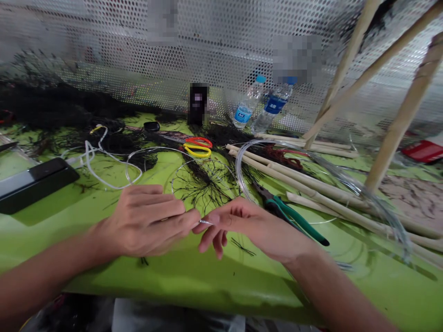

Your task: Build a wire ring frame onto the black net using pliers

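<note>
My left hand (148, 223) is closed, its thumb and forefinger pressed together at one end of a thin silvery strand (206, 222). At the other end, my right hand (238, 221) pinches the same strand between thumb and forefinger, with its remaining fingers hanging loosely curled. Only a short bit of the strand shows between the fingertips; whether it is wire or clear line I cannot tell. Just beyond the hands lies a round web of black branching fibres (207, 182) with a thin pale ring around it. Green-handled pliers (294, 216) lie beyond my right wrist.
On the green table (166, 276) lie scissors with red and yellow handles (198, 146), a coil of clear line (244, 168), bamboo sticks (311, 186), a white cable (93, 168) and a dark box (38, 184). Two water bottles (247, 103) stand by the perforated metal screen (214, 41).
</note>
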Demonstrator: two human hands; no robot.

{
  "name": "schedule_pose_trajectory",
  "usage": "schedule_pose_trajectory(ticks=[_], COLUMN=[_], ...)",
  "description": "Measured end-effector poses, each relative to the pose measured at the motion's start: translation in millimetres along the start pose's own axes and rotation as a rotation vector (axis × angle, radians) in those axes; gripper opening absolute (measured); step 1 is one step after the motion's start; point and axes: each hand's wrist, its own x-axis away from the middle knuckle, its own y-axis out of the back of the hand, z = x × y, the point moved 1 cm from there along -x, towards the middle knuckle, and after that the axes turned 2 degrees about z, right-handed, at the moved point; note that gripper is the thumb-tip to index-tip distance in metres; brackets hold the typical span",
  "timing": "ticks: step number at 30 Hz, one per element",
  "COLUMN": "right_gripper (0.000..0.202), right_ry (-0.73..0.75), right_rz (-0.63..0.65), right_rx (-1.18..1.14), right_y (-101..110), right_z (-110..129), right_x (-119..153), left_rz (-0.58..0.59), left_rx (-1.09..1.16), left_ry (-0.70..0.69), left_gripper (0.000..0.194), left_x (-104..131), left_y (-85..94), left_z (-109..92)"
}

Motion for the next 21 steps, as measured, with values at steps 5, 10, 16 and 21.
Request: schedule_pose_trajectory(ticks=[5, 10, 16, 21], right_gripper=[0.027, 0.029, 0.029, 0.014], right_ry=[0.073, 0.067, 0.084, 0.197], right_rz=[-0.066, -0.081, -0.098, -0.301], right_rx=[-0.040, -0.040, -0.093, 0.270], right_y=[-0.3, -3.0, -4.6, -12.1], right_z=[-1.5, -1.6, -4.7, 2.6], right_x=[-4.2, -3.8, -3.8, 1.9], left_rz=[-0.002, -0.015, 0.056, 0.068], left_rx=[0.022, 0.046, -0.025, -0.014], left_ry=[0.018, 0.000, -0.060, -0.069], left_gripper=[0.008, 0.014, 0.006, 0.010], left_x=[3.2, 5.7, 7.1, 5.8], left_y=[-4.0, -4.1, -1.4, 0.3], left_z=[1.3, 3.3, 2.8, 3.4])
